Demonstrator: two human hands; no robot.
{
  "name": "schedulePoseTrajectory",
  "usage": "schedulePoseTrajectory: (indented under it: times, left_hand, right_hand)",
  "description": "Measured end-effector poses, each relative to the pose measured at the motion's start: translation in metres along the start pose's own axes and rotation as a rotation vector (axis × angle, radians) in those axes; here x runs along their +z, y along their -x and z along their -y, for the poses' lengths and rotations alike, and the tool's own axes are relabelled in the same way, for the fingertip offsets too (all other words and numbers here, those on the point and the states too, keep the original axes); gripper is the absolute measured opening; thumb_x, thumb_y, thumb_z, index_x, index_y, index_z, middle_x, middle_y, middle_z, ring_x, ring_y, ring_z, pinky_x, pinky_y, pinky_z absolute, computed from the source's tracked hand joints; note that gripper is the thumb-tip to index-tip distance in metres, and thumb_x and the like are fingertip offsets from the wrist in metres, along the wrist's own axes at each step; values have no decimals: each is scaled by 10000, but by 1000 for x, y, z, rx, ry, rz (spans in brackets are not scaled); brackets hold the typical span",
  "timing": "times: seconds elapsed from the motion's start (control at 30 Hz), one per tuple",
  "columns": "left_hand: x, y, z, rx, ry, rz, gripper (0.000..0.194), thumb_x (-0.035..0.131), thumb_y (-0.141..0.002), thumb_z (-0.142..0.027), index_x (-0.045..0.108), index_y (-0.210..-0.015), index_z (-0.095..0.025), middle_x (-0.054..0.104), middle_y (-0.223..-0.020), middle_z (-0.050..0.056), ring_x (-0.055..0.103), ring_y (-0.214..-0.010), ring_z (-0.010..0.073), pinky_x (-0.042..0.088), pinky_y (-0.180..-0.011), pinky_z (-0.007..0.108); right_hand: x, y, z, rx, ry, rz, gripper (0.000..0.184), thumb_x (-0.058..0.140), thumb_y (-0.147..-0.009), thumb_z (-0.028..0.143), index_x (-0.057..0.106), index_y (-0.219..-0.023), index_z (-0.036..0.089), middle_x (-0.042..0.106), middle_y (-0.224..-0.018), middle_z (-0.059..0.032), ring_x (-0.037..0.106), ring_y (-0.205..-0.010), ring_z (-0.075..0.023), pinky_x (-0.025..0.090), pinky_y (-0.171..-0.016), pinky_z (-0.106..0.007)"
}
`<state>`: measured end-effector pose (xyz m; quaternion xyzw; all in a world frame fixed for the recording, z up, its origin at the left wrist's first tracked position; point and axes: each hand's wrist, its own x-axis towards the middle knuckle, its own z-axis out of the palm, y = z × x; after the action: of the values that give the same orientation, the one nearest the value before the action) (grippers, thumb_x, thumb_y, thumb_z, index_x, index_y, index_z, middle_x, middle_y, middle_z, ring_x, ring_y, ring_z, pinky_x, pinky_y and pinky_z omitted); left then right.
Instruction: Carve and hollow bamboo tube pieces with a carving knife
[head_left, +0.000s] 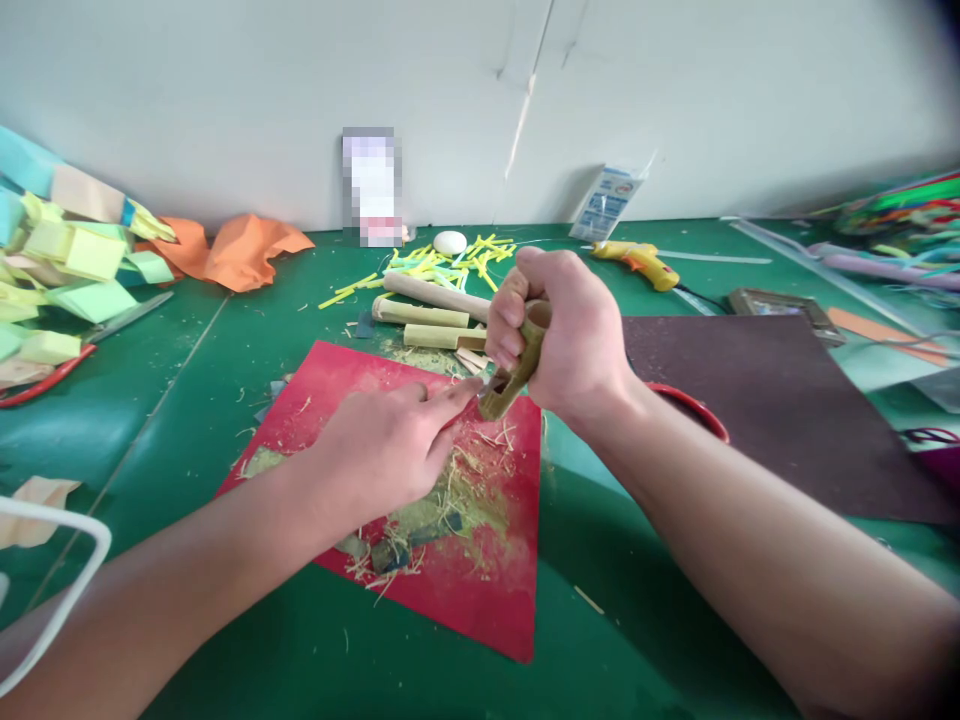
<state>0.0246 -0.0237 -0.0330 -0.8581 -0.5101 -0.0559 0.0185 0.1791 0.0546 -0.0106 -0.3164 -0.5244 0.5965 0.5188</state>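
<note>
Nearest you, the green worktop (345, 650) carries a square red sheet (517, 610), strewn with fine, pale, curled shavings (454, 480) and dusty green-brown powder. Above the sheet, your left hand (382, 435) grips a slim tool, mostly hidden by your fingers, its index finger stretched along it towards the small metal tip (484, 391) at the tube's cut. Your right hand (581, 340) is closed around the short, hollow, olive-brown bamboo tube (497, 402), which tilts with its notched lower end towards your left hand and its round open end up by your right fingers.

The tube should feel light and stiff, with a smooth skin that may turn slippery under dust. Its wall looks likeliest to split along the grain beside the notch, so the intact upper barrel, where your right hand wraps it, is the sound place to hold; squeezing the thin edges of the cut risks cracking or splinters. Your left fingertip is close to that edge and the metal tip.

Just beyond lie split, pale green bamboo pieces (431, 335) and a smooth beige rod (442, 294); farther back sits a yellow glue gun (649, 268).
</note>
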Motion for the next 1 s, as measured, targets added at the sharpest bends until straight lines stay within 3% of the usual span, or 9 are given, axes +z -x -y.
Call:
schedulePoseTrajectory:
  times: [0.2,0.37,0.6,0.83,1.0]
  left_hand:
    - [5,-4,7,37,85,-32,507,475,-891,-261,400,-1387,-334,656,-894,36,636,-717,206,464,-578,293]
    - [-8,1,8,19,230,-15,440,480,-893,-219,491,-1330,-274,662,-1079,60,645,-912,220,511,-771,330]
    - [-14,4,1,-58,300,53,430,450,-911,-253,479,-1336,-313,695,-1041,25,664,-864,204,522,-784,328]
    - [-2,1,-4,-63,189,9,470,439,-900,-239,446,-1368,-269,689,-1026,81,667,-849,240,531,-705,356]
    - [11,-1,5,-15,278,-63,480,483,-887,-224,450,-1365,-257,697,-1014,63,663,-864,198,519,-805,330]
  right_hand:
    - [0,-1,1,10,13,13,474,425,-871,470,432,-470,218,370,-363,30,346,-330,-108,261,-376,-282]
    - [-1,-2,-3,-44,26,-4,454,415,-864,483,441,-493,223,374,-381,30,355,-343,-113,273,-390,-290]
    - [-2,0,-5,-82,50,-15,427,428,-871,451,449,-512,221,390,-391,28,373,-357,-112,283,-410,-287]
    - [-2,-2,2,34,32,54,413,420,-863,382,401,-485,217,358,-376,35,331,-328,-98,266,-386,-277]
    - [-5,-5,6,85,23,83,397,393,-868,356,381,-496,219,338,-383,35,329,-332,-99,275,-380,-273]
